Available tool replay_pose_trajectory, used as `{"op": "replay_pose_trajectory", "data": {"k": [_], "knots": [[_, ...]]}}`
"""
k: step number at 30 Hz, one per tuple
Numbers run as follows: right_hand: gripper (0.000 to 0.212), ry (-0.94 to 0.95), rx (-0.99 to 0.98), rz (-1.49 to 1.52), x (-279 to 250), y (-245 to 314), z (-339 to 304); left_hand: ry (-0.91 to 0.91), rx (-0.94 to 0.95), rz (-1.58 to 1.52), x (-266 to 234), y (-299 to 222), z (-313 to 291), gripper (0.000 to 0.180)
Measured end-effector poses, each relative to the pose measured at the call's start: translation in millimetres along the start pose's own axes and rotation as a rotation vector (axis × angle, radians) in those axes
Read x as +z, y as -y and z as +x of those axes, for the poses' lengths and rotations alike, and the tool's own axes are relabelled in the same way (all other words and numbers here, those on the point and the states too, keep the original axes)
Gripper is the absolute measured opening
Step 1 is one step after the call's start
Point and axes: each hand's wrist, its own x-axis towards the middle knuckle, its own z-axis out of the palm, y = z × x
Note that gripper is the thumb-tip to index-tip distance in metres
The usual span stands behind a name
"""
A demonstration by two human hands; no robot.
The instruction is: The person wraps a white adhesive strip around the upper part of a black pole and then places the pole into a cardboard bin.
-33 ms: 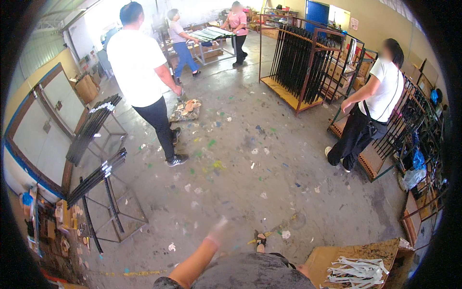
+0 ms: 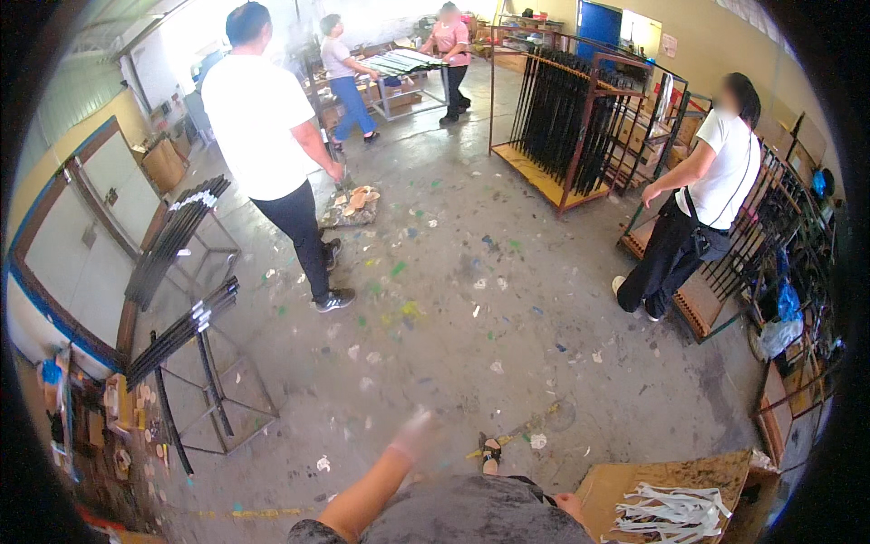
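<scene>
My left hand [image 2: 415, 439] is held out in front of my body, over the grey floor. It looks pale or whitish and is smeared by motion, so its fingers do not read clearly. Low at my right side, my right hand [image 2: 571, 504] shows only in part beside my dark shirt. Its fingers are mostly hidden. Nearest to it is a cardboard box [image 2: 609, 479] with dark smudges, and a tangle of white strips [image 2: 672, 513] lies on it.
A person in white [image 2: 263, 127] stands ahead-left, another [image 2: 716, 181] at right by racks. Two people [image 2: 344, 72] hold a slatted table load at the back. Black rods [image 2: 172, 245] rest on stands at left. A tall rack [image 2: 571, 118] holds rods. Scraps litter the floor [image 2: 435, 344].
My right hand shows slightly more beside the box. Otherwise the scene is nearly the same, with my left hand in the same place.
</scene>
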Motion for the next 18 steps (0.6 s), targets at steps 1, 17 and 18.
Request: {"op": "replay_pose_trajectory", "data": {"k": [1,17,18], "knots": [[0.02,-0.04,-0.026,0.035,3.2,3.4,9.5,-0.023,-0.017,-0.177,1.4,3.4,2.3,0.056],[0.015,0.15,-0.014,0.002,-26.7,12.9,14.8,-0.142,0.115,-0.036,2.8,-11.1,-21.4,0.044],[0.015,0.18,0.043,-0.025,-29.1,12.1,14.3,-0.153,0.032,-0.248,7.9,-14.7,-21.1,0.045]]}}
